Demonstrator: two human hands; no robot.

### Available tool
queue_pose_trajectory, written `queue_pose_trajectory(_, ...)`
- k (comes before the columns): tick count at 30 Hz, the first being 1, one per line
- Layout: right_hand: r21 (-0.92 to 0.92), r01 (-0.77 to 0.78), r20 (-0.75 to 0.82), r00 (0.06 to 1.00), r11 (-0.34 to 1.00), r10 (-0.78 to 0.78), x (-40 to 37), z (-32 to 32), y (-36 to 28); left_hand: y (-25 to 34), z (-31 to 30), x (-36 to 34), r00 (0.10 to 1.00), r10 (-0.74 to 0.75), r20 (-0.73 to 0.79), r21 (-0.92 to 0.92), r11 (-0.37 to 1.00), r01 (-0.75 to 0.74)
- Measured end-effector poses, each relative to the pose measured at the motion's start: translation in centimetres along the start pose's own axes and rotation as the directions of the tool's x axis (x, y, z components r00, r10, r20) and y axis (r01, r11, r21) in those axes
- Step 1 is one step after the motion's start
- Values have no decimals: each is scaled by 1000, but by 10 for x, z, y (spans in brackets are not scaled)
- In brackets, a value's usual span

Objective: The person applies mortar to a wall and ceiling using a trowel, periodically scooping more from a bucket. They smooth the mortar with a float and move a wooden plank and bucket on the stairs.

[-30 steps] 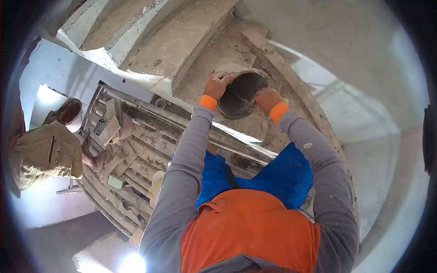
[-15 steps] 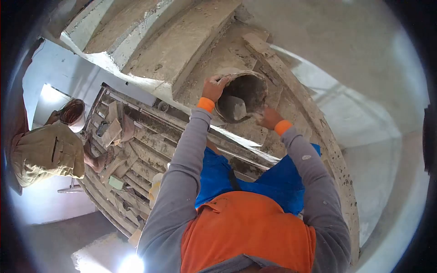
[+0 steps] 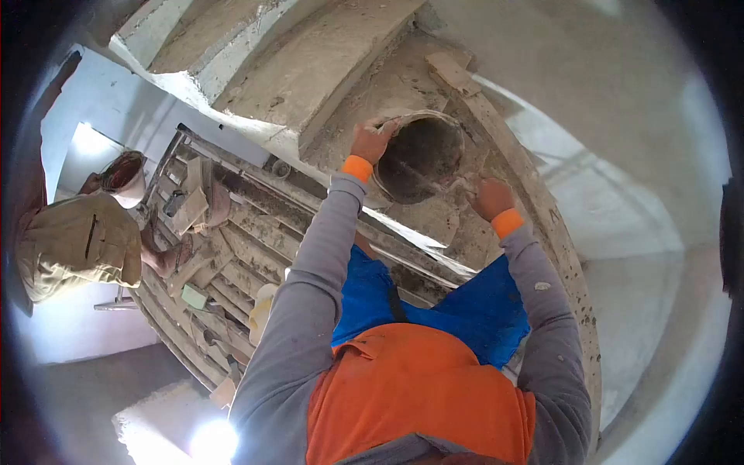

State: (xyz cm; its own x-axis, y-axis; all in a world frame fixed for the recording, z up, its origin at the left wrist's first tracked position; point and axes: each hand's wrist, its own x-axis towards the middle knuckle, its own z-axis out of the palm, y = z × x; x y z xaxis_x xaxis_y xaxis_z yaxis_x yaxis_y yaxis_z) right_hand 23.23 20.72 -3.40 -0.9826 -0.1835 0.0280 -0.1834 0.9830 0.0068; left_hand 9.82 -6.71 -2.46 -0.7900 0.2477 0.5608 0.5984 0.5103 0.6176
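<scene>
A mortar-crusted bucket (image 3: 422, 159) stands tilted on the stair landing, its dark inside facing me. My left hand (image 3: 372, 142) is closed over the bucket's rim on the left side. At the lower right of the rim, my right hand (image 3: 493, 198) is closed around what looks like a trowel (image 3: 459, 186). Its blade appears thin and mortar-coloured, lying over the bucket's edge, and the handle is hidden in my fingers.
Rough concrete steps (image 3: 310, 74) rise at upper left. A plank edging (image 3: 515, 139) curves along the right. Below on the left is slatted wooden scaffolding (image 3: 248, 256), where another person (image 3: 81, 240) stands beside a second bucket (image 3: 128, 182).
My right hand has moved right, away from the bucket's middle. The pale flat shape inside the bucket no longer shows there. My left hand stays on the rim.
</scene>
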Motion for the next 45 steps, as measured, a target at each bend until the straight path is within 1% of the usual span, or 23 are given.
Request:
queue_pose_trajectory(2, 24, -7, -7, 1000, 1000, 7, 1, -9, 3, -5, 5, -2, 997, 71, 19, 92, 993, -73)
queue_pose_trajectory(5, -5, -92, 62, 994, 996, 92, 6, -22, 2, 7, -4, 2, 977, -201, 78, -46, 978, 205)
queue_pose_trajectory(8, 32, -175, 167, 972, 984, 167, 18, -19, -1, -10, 8, 1, 992, -127, 1, -156, 980, 125)
queue_pose_trajectory(11, 35, -185, 371, 915, 982, 159, 36, 14, -3, 5, -8, 1, 997, -46, 68, 18, 999, 45)
queue_pose_trajectory(13, 53, -199, 442, 883, 979, 155, 39, 24, -17, -8, 3, -1, 998, -55, -3, -5, 998, 55)
queue_pose_trajectory(16, 204, -26, 266, 964, 979, -29, 27, 32, -29, -27, 14, -2, 997, 49, -64, 81, 996, -44)
queue_pose_trajectory(19, 223, 55, 245, 963, 973, -111, 31, 50, -31, -28, 13, -7, 996, 65, -67, 118, 991, -57)
queue_pose_trajectory(22, 292, 81, 51, 994, 953, -100, 29, 74, -40, -17, 7, -5, 993, 103, -48, 148, 984, -95)
queue_pose_trajectory(26, 563, -103, 203, 979, 820, -16, 16, 73, -55, -14, 4, -1, 960, 274, -62, 298, 923, -244)
queue_pose_trajectory(27, 652, -185, 263, 965, 735, 9, 11, 81, -56, -9, 0, 1, 993, 78, -93, 98, 993, -69)
queue_pose_trajectory(29, 739, -282, 334, 942, 612, 31, -1, 85, -53, 6, -8, 4, 951, -309, -28, -304, 909, 286)
queue_pose_trajectory(31, 763, -317, 357, 933, 563, 42, -13, 81, -47, -12, 0, 6, 956, -277, -92, -217, 943, 252)
queue_pose_trajectory(33, 741, -36, -7, 998, 670, 62, -23, 88, -34, -27, 9, 8, 972, -197, -127, -108, 977, 184)
queue_pose_trajectory(34, 684, 92, -187, 981, 724, 52, -27, 87, -29, -29, 11, 9, 982, -139, -125, -45, 990, 134)
queue_pose_trajectory(35, 591, 77, -182, 982, 803, 40, -33, 87, -23, -29, 14, 8, 990, -77, -120, 16, 997, 79)
queue_pose_trajectory(37, 359, 38, -189, 982, 933, 32, -39, 71, -2, -34, 18, 7, 998, -26, 52, 458, 889, -1)
queue_pose_trajectory(38, 414, -40, -52, 996, 909, 68, -42, 34, -4, -61, 35, -1, 991, 133, -26, 544, 833, -98)
queue_pose_trajectory(39, 452, -132, 72, 991, 882, 111, -51, -7, -11, -54, 33, -3, 988, 119, -95, 583, 812, -41)
queue_pose_trajectory(40, 365, -192, 158, 977, 911, 143, -57, 23, 16, -54, 30, 2, 999, 30, -27, 505, 863, -13)
queue_pose_trajectory(41, 390, -50, -63, 995, 920, 81, -70, -17, 9, -41, 26, 0, 990, 52, -133, 503, 864, 22)
queue_pose_trajectory(42, 359, 91, -281, 959, 929, 15, -83, -62, 0, -65, 39, 1, 979, 159, -130, 568, 821, -58)
queue_pose_trajectory(44, 251, 136, -390, 920, 958, -28, -97, -106, 32, -52, 33, 7, 999, -32, -37, 447, 893, 45)
queue_pose_trajectory(45, 196, 164, -439, 896, 967, -63, -111, -139, 32, -36, 25, 11, 990, -136, 40, 484, 869, 100)
